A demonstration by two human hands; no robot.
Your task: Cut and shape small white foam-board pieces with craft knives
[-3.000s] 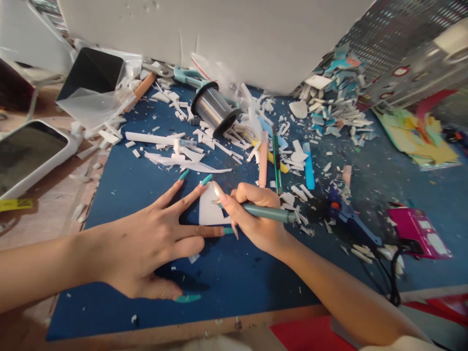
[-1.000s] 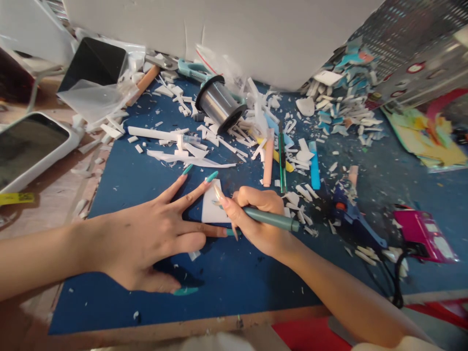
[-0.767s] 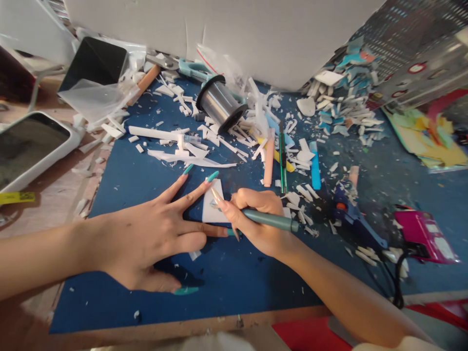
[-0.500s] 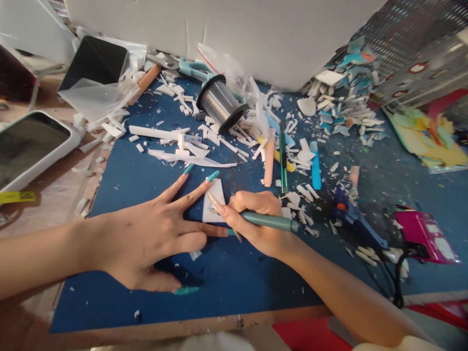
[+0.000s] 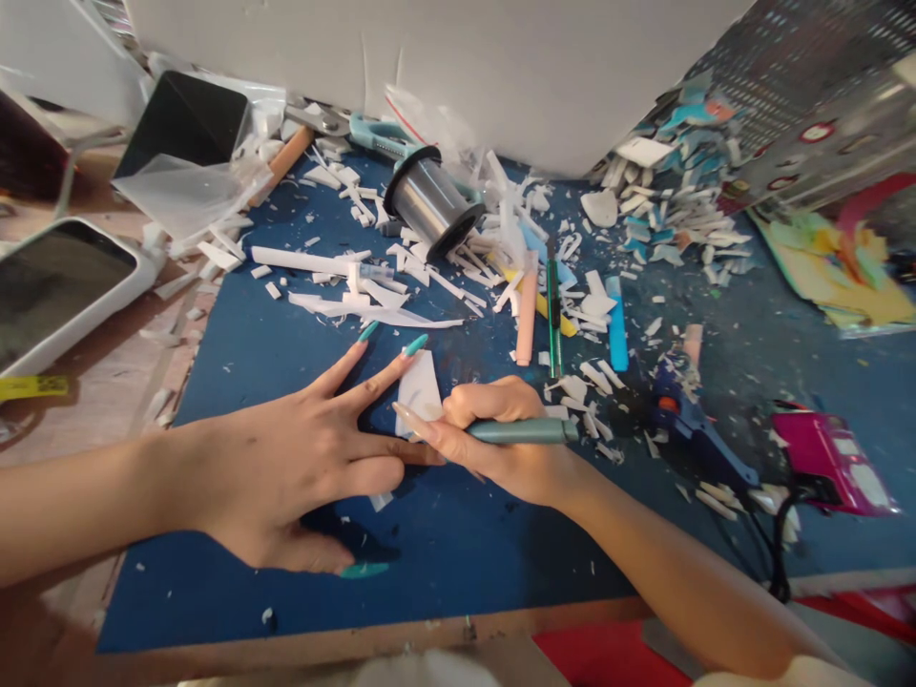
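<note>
Evidently steadying, the left hand (image 5: 307, 458), splayed left of centre, borders the white piece (image 5: 421, 384) at mid-frame, while the right hand (image 5: 526, 469), right of centre, grips a grey-green pen-like tool (image 5: 526, 431), tip hidden, where even edge pressure should best prevent slipping.

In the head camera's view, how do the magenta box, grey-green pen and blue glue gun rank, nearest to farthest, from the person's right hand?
1. Grey-green pen: gripped in the right hand.
2. Blue glue gun: lying off to the hand's right.
3. Magenta box: farther right, past the glue gun.
</note>
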